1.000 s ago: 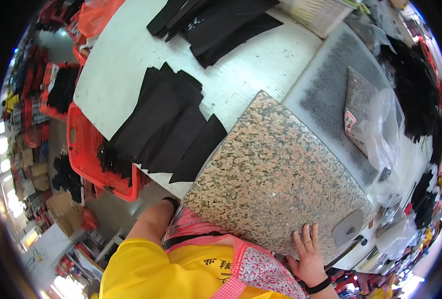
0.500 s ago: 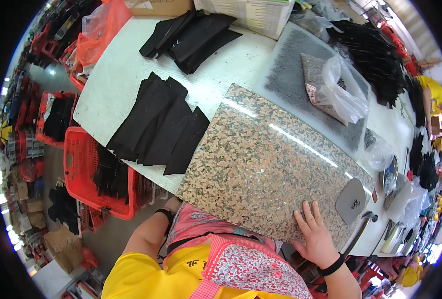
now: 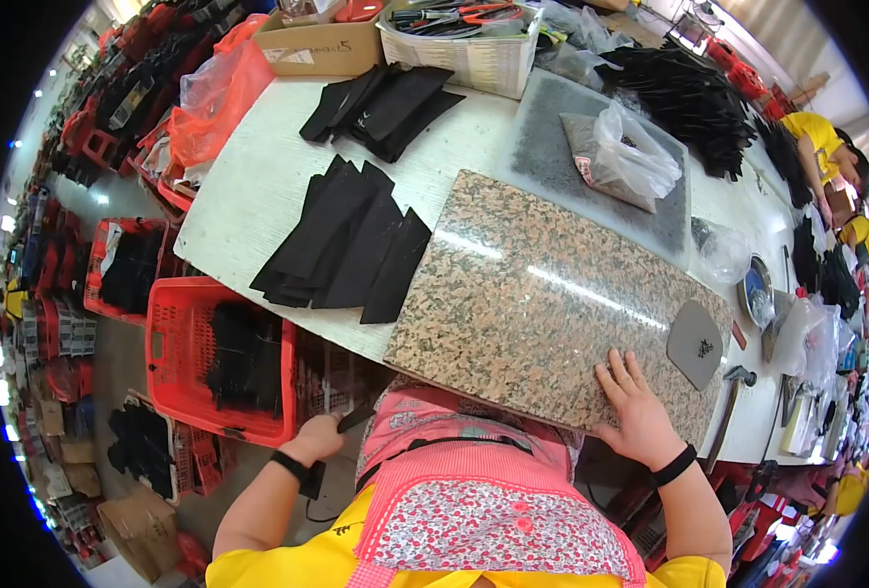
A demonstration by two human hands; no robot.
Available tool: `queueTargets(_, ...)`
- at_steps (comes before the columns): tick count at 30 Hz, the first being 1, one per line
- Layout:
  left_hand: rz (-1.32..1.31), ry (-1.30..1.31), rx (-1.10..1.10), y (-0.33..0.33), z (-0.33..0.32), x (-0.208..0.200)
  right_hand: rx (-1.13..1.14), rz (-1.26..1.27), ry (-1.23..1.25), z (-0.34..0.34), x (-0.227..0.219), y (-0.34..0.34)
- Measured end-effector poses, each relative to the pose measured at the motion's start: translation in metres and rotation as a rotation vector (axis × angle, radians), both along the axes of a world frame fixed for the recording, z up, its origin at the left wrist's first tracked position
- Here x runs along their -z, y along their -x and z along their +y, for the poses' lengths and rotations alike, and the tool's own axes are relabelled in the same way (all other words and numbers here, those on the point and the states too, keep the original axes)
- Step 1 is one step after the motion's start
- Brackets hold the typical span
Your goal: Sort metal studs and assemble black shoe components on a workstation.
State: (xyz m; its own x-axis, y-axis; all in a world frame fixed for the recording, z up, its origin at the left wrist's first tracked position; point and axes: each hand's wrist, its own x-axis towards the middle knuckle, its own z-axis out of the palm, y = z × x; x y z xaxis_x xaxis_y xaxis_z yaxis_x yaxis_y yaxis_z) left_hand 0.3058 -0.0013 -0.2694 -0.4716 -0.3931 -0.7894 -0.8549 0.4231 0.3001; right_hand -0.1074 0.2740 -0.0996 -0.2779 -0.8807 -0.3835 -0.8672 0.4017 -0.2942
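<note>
My right hand (image 3: 638, 414) lies flat with its fingers stretched out on the near right edge of a speckled polished stone slab (image 3: 522, 294). To the right of those fingers, a grey rounded pad (image 3: 687, 341) on the slab bears a small pile of tiny black bits. Below the table edge, beside the apron, my left hand (image 3: 319, 438) is closed. A dark end sticks out at its fingers, and I cannot make out what it belongs to. Black flat cut pieces (image 3: 341, 240) lie in an overlapping stack left of the slab, with another stack of black pieces (image 3: 395, 108) behind it.
Left of the table stands a red plastic basket (image 3: 174, 343) holding black pieces. A hammer (image 3: 733, 392) lies right of the slab. Behind are a bag (image 3: 620, 157) on a grey mat, a tool box (image 3: 459, 44) and a carton (image 3: 317, 49). Another person (image 3: 817, 147) works at far right.
My left hand, partly hidden at the table edge before, now shows fully beside the red basket. My right hand stays flat on the slab. The whole view has shifted.
</note>
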Motion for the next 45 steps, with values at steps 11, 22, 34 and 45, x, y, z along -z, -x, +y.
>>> queueTargets(11,1.013,-0.075,-0.415,0.114,-0.015,-0.149,0.097,0.053,0.031,0.013,0.004,-0.017)
queueTargets(22,1.173,-1.309,-1.014,0.187,-0.007,-0.128,0.603,-0.173,0.442,0.064,0.014,-0.025)
queueTargets(34,0.978,-0.617,-1.026,0.219,0.051,-0.196,0.729,0.046,0.781,0.108,0.027,0.058)
queueTargets(45,1.033,-0.327,-1.089,0.123,-0.029,-0.22,0.371,0.065,0.604,0.114,0.033,0.043)
